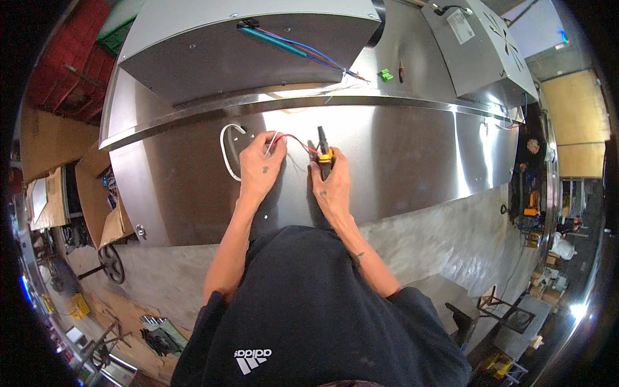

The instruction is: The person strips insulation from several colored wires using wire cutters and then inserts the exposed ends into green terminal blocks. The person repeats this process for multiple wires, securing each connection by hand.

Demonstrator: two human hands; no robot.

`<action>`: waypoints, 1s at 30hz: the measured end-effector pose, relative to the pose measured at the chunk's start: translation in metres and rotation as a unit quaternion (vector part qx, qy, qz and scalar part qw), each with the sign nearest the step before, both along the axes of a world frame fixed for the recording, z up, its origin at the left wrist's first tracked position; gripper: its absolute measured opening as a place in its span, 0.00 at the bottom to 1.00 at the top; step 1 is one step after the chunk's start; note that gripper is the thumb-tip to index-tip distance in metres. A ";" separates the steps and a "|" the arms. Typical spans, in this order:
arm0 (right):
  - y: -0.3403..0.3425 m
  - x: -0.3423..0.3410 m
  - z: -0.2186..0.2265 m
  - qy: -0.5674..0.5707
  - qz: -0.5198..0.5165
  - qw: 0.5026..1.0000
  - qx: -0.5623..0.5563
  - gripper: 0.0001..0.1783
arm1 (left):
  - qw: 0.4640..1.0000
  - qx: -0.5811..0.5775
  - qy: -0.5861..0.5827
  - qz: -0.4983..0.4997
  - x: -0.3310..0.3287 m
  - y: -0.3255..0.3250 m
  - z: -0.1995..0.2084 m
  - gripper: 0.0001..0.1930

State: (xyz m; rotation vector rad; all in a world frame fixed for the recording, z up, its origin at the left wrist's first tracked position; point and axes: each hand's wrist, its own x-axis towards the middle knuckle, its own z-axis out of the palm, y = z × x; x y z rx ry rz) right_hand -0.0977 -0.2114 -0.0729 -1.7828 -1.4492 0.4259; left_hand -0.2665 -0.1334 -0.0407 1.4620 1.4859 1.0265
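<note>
My left hand (261, 164) pinches a white cable (224, 149) with a red wire (295, 137) between thumb and fingers. The white cable curves out in a loop on the left of that hand, over the steel panel. My right hand (332, 184) is closed around a black-and-yellow hand tool (325, 157), its dark narrow end pointing away from me. From the left hand the red wire arcs across to the tool's jaw area. Whether the jaws grip it is too small to tell.
Both hands are over a shiny steel panel (400, 155) with a raised back ledge. Beyond stands a grey metal box (213, 61) trailing blue and red wires (309, 51). Green connectors (385, 75) and a small screwdriver (402, 71) lie near a vented box (477, 51). Cardboard boxes (97, 193) stand left.
</note>
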 end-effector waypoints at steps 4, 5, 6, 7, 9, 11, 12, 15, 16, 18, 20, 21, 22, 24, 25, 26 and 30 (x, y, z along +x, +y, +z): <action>0.010 -0.006 -0.004 -0.034 -0.015 0.998 -0.051 0.32 | 1.000 -0.004 -0.015 0.016 -0.004 -0.003 0.005 0.14; 0.013 -0.005 -0.007 -0.054 -0.008 0.997 -0.051 0.32 | 1.000 -0.006 -0.021 0.020 -0.003 -0.001 0.006 0.14; 0.014 -0.006 -0.010 -0.073 -0.001 0.996 -0.051 0.32 | 0.999 -0.008 -0.032 0.024 -0.004 -0.001 0.005 0.13; 0.015 -0.008 -0.013 -0.093 0.005 0.994 -0.052 0.33 | 0.999 0.003 -0.031 0.024 -0.008 -0.001 0.003 0.13; 0.018 -0.008 -0.018 -0.093 0.010 0.995 -0.034 0.35 | 0.999 0.024 -0.040 0.021 -0.010 -0.001 0.001 0.13; 0.020 -0.006 -0.021 -0.089 0.002 0.995 -0.046 0.40 | 0.998 0.037 -0.055 0.017 -0.014 -0.002 -0.003 0.12; 0.019 -0.003 -0.016 -0.086 -0.006 0.995 -0.060 0.40 | 0.999 0.007 -0.053 0.007 -0.015 -0.003 0.003 0.12; 0.016 0.009 -0.010 -0.093 -0.015 0.993 -0.066 0.39 | 0.998 -0.040 -0.045 -0.013 -0.017 -0.007 0.019 0.11; 0.015 0.017 -0.018 -0.108 -0.013 0.993 -0.046 0.39 | 0.997 -0.046 -0.057 -0.016 -0.015 -0.007 0.019 0.11; 0.016 0.016 -0.020 -0.125 -0.008 0.992 -0.035 0.38 | 0.997 -0.044 -0.064 -0.013 -0.016 -0.007 0.018 0.11; 0.015 0.017 -0.019 -0.144 -0.006 0.988 -0.051 0.36 | 0.997 -0.023 -0.067 -0.004 -0.012 -0.006 0.013 0.12; 0.015 0.016 -0.018 -0.150 -0.013 0.987 -0.051 0.37 | 0.996 -0.018 -0.086 -0.003 -0.011 -0.007 0.012 0.13; 0.017 0.014 -0.017 -0.157 -0.020 0.986 -0.051 0.37 | 0.994 -0.013 -0.104 -0.002 -0.009 -0.008 0.011 0.13; 0.017 0.008 -0.017 -0.165 -0.028 0.984 -0.056 0.37 | 0.993 -0.016 -0.118 -0.001 -0.015 -0.008 0.008 0.14; 0.017 0.010 -0.016 -0.169 -0.027 0.983 -0.060 0.38 | 0.993 -0.020 -0.113 0.000 -0.019 -0.010 0.008 0.14; 0.018 0.012 -0.015 -0.176 -0.027 0.982 -0.063 0.38 | 0.994 -0.023 -0.110 0.000 -0.020 -0.012 0.011 0.14; 0.021 0.017 -0.021 -0.160 -0.010 0.986 -0.037 0.35 | 0.996 -0.016 -0.088 -0.001 -0.027 -0.014 0.006 0.13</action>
